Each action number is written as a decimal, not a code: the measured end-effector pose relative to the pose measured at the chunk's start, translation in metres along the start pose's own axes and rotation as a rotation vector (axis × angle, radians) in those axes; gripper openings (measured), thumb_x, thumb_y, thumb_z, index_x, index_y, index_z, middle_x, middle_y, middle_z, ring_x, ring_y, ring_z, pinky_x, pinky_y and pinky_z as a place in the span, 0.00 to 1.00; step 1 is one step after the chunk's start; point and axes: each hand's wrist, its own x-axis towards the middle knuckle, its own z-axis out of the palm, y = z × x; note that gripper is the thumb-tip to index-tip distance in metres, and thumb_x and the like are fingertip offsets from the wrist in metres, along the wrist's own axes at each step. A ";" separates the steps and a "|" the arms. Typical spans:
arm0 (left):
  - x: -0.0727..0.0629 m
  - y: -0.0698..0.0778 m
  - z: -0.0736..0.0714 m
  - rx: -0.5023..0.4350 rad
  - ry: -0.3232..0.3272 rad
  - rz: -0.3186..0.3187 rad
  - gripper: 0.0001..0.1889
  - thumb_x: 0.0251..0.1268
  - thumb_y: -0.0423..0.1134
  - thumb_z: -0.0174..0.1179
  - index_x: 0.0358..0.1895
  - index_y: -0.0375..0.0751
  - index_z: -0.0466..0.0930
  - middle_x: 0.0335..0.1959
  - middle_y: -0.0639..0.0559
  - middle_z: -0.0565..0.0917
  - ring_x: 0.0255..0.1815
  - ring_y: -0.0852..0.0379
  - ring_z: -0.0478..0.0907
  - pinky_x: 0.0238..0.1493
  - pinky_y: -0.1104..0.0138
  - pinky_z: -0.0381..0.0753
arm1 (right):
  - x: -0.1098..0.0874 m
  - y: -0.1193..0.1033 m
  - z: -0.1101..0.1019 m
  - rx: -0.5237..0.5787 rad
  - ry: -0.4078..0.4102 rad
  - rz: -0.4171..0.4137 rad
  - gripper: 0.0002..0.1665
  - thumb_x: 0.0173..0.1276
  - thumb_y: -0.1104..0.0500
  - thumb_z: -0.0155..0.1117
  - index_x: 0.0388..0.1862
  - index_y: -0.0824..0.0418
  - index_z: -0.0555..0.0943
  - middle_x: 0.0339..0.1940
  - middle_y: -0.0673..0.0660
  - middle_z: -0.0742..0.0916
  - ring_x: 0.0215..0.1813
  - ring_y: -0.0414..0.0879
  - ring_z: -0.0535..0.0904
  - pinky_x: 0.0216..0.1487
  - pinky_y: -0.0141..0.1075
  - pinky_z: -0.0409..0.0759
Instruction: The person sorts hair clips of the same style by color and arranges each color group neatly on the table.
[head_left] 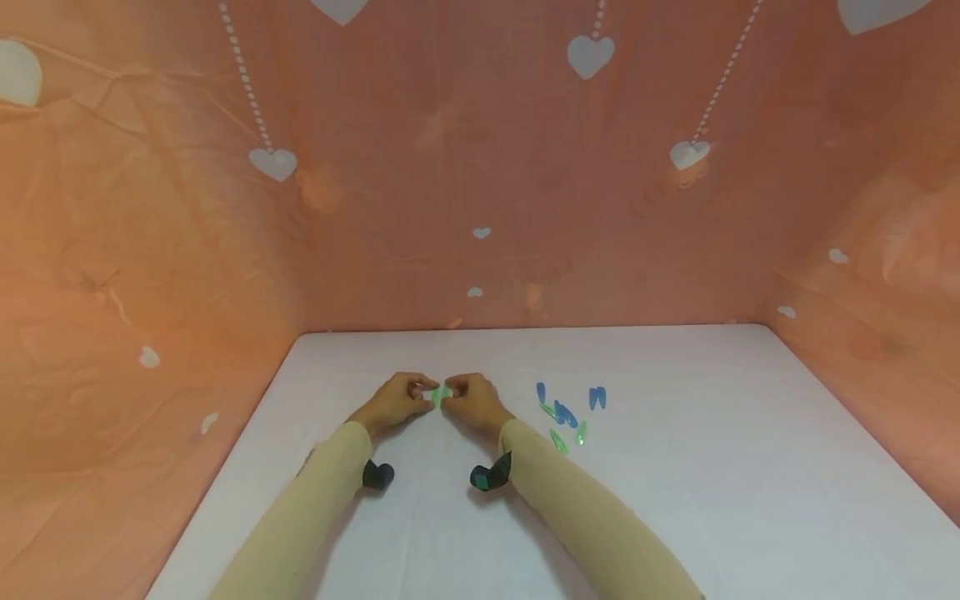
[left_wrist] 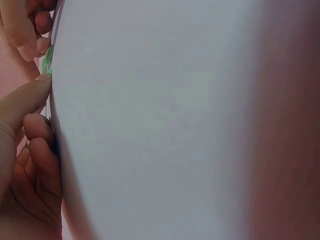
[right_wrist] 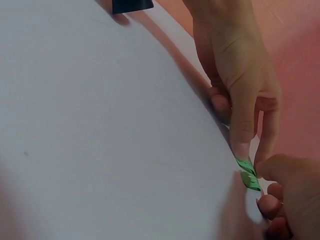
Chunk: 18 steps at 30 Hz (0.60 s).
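Observation:
Two small green hair clips lie side by side on the white table, between my hands. My left hand (head_left: 392, 403) pinches the left green clip (head_left: 436, 397) at its ends with thumb and forefinger. From the other side, my right hand (head_left: 477, 405) pinches the second green clip (head_left: 446, 392) the same way. In the right wrist view, the left hand (right_wrist: 240, 75) reaches in from the top and the two green clips (right_wrist: 250, 181) nearly touch. The left wrist view has the left thumb against a green clip (left_wrist: 47, 60); much of it is hidden by fingers.
To the right of my hands lies a loose group of blue clips (head_left: 566, 415) and green clips (head_left: 581, 433). A blue pair (head_left: 597, 397) lies farther right. The white table (head_left: 712, 483) meets an orange-pink cloth (head_left: 420, 250) with white hearts along its back and sides.

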 end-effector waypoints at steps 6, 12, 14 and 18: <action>0.000 -0.001 -0.001 0.025 -0.001 0.016 0.19 0.67 0.29 0.63 0.60 0.29 0.79 0.19 0.57 0.71 0.17 0.63 0.66 0.25 0.72 0.68 | 0.001 0.005 -0.003 0.053 -0.031 -0.068 0.25 0.65 0.63 0.67 0.61 0.69 0.81 0.34 0.54 0.82 0.37 0.42 0.74 0.42 0.31 0.73; 0.000 0.001 -0.002 0.026 -0.009 0.009 0.20 0.67 0.29 0.64 0.60 0.29 0.78 0.19 0.56 0.71 0.18 0.62 0.66 0.25 0.71 0.68 | 0.002 0.006 -0.015 0.139 -0.103 -0.032 0.23 0.73 0.57 0.64 0.63 0.66 0.80 0.47 0.61 0.86 0.43 0.43 0.76 0.41 0.30 0.74; 0.000 0.002 -0.003 0.018 -0.017 -0.004 0.20 0.66 0.29 0.64 0.61 0.29 0.78 0.19 0.57 0.71 0.18 0.62 0.66 0.25 0.72 0.68 | 0.003 0.007 -0.019 0.167 -0.126 -0.027 0.23 0.74 0.56 0.62 0.64 0.66 0.79 0.51 0.63 0.86 0.45 0.43 0.78 0.41 0.29 0.76; 0.001 0.002 -0.003 0.003 -0.031 -0.016 0.20 0.67 0.29 0.63 0.62 0.29 0.78 0.19 0.57 0.70 0.18 0.63 0.66 0.25 0.72 0.68 | 0.001 0.005 -0.030 0.176 -0.184 -0.018 0.25 0.76 0.54 0.60 0.66 0.65 0.78 0.55 0.64 0.86 0.50 0.46 0.81 0.48 0.35 0.80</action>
